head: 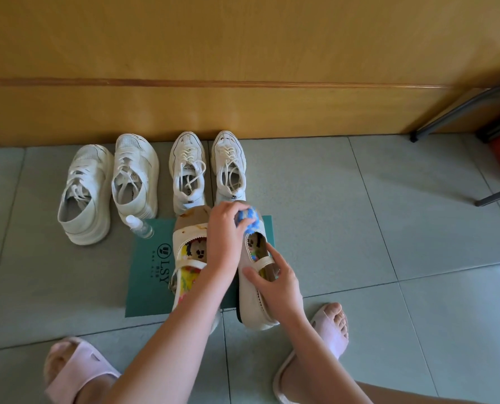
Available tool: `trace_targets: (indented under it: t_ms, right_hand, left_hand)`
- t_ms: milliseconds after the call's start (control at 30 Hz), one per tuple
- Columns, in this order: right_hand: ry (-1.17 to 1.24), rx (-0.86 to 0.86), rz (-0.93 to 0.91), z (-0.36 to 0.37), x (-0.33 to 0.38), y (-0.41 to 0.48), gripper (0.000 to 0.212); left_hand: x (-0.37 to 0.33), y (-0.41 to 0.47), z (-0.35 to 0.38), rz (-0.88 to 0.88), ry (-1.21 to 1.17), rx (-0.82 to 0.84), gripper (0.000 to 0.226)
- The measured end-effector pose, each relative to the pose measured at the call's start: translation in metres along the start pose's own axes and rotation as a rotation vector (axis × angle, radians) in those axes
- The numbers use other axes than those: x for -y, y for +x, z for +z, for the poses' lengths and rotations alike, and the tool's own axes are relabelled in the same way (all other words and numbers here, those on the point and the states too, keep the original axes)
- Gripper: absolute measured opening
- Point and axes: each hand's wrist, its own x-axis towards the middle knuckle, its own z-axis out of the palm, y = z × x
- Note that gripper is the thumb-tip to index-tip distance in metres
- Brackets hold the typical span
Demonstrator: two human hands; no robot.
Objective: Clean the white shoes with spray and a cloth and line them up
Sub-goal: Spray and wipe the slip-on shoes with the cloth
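Item: cream strap shoe [253, 304], tilted on its side on the floor [359, 228]. The right hand [275, 284] grips it at the strap, thumb on the side. The left hand [224, 237] bunches a blue cloth [248, 220] against its toe.

Its mate [184, 246] stands just left on a green card [146, 278].

The spray bottle [140, 228] lies at the card's far left corner.

Four white sneakers [187, 170] line the wooden wall beyond.

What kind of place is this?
Probably a room at home: a tiled floor, white shoes lined up along a wooden wall, and pink slippers on the person's feet.
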Motion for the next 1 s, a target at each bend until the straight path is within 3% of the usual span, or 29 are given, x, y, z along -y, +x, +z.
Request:
trace_targets:
  t_ms: [267,600,767,1000]
  right_hand:
    - [0.006,0.010,-0.003,-0.003,0.003,-0.002,0.072]
    - [0.128,0.057,0.024,-0.004,-0.006,0.002,0.081]
    - [0.175,0.098,0.015,-0.014,-0.001,0.001,0.057]
    - [0.242,0.109,0.017,-0.019,-0.005,0.003,0.055]
  left_hand:
    - [0.006,0.045,0.001,-0.086,0.020,-0.022,0.024]
    - [0.004,0.007,0.004,-0.164,-0.103,-0.139,0.020]
    - [-0.005,-0.010,0.002,-0.200,-0.132,-0.170,0.021]
    - [-0.010,-0.041,0.000,-0.214,-0.132,-0.156,0.017]
